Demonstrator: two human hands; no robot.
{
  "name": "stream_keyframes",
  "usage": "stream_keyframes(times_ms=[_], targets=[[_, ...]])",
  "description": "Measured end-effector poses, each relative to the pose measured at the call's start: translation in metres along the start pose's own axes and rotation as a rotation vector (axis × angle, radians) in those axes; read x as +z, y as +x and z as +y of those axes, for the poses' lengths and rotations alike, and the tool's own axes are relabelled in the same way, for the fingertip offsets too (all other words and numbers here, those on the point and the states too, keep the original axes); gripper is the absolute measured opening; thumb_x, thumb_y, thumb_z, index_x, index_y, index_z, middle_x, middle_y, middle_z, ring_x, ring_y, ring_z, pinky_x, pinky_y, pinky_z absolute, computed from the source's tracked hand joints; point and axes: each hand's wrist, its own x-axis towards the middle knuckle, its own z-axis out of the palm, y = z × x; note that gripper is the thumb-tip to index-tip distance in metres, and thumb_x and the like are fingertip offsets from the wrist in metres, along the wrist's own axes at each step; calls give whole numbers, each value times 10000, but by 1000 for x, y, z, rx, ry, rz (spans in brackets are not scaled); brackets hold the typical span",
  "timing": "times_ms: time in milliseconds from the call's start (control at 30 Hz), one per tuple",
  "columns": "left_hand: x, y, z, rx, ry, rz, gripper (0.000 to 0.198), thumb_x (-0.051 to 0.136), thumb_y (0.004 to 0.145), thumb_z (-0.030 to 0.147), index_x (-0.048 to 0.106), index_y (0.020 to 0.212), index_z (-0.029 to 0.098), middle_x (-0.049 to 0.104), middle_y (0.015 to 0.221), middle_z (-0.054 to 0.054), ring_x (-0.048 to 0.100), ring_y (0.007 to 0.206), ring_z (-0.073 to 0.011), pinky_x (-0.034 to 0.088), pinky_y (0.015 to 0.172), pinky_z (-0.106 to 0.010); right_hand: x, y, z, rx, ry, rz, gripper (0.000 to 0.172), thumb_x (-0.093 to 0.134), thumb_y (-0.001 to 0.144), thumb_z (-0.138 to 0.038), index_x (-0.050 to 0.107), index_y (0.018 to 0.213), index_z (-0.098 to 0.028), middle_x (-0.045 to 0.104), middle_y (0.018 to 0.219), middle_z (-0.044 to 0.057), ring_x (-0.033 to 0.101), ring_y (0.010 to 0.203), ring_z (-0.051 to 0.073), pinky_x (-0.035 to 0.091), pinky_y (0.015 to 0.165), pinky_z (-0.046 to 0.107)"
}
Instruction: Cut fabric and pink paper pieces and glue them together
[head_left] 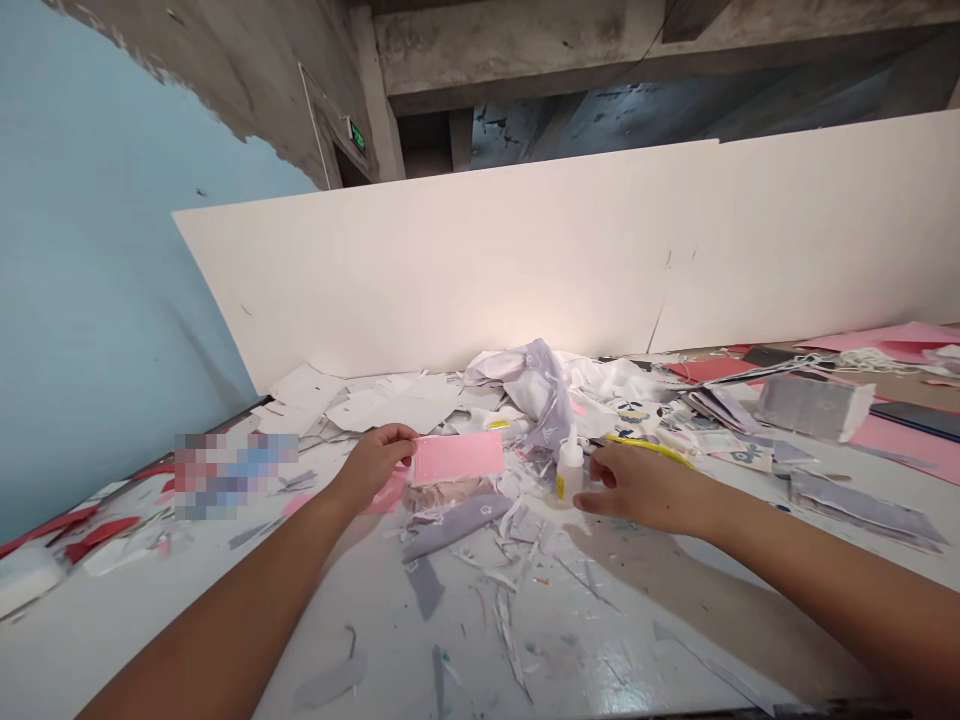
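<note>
My left hand (pixel 377 466) pinches the left end of a flat pink rectangular piece (pixel 459 456), held above the scraps. A grey-purple folded fabric piece (pixel 457 525) with a pale pattern lies just below it. My right hand (pixel 630 485) is beside a small white glue bottle (pixel 569 472) with a yellow label, which stands upright; thumb and fingers are apart, and nothing shows between them. Yellow-handled scissors (pixel 652 446) lie right behind the right hand, partly hidden by it.
Paper strips (pixel 510 630) litter the white table (pixel 390 650). Crumpled purple and white fabric (pixel 551 385) lies at the back, before a white board (pixel 465 270). To the right are a clear box (pixel 814 405), a dark phone (pixel 919 418) and pink sheets (pixel 904 450). Red scraps (pixel 97 537) lie left.
</note>
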Motion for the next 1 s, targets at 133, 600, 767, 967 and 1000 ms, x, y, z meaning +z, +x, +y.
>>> stream_keyframes(times_ms=[133,600,767,967,1000], targets=[[0,-3,7,-9,-104,-34,131,558,610,269,572,697,171,473,618,18,420,545,-88,349,537,-218,-14,-7,-1,64,-97,11,372,494,675,-542,416,542,-202,495,509,10,452,461,155,236,427,254],[3,-22,34,-1,-69,-100,105,560,607,271,569,660,181,472,613,10,396,547,-101,329,528,-240,26,-8,-58,-70,1273,-362,180,551,732,-259,515,869,-148,622,829,50,636,726,155,476,573,233],[2,-24,35,-31,-6,-97,108,560,603,273,578,653,179,483,573,18,394,518,-95,311,512,-235,36,-1,-58,1,1349,-297,96,534,751,-230,501,779,-144,648,714,43,639,628,136,472,524,224],[-1,-25,36,-26,-15,-150,128,569,616,285,586,688,181,506,631,7,424,560,-103,337,548,-239,40,0,-57,-1,1374,-261,71,508,754,-225,487,748,-157,642,658,25,630,581,129,451,497,219],[-2,-24,35,-27,-30,-162,129,570,622,284,585,698,182,504,636,7,425,567,-103,342,555,-239,38,-1,-56,-19,1387,-235,82,511,752,-238,493,755,-158,640,656,23,628,578,130,446,494,220]])
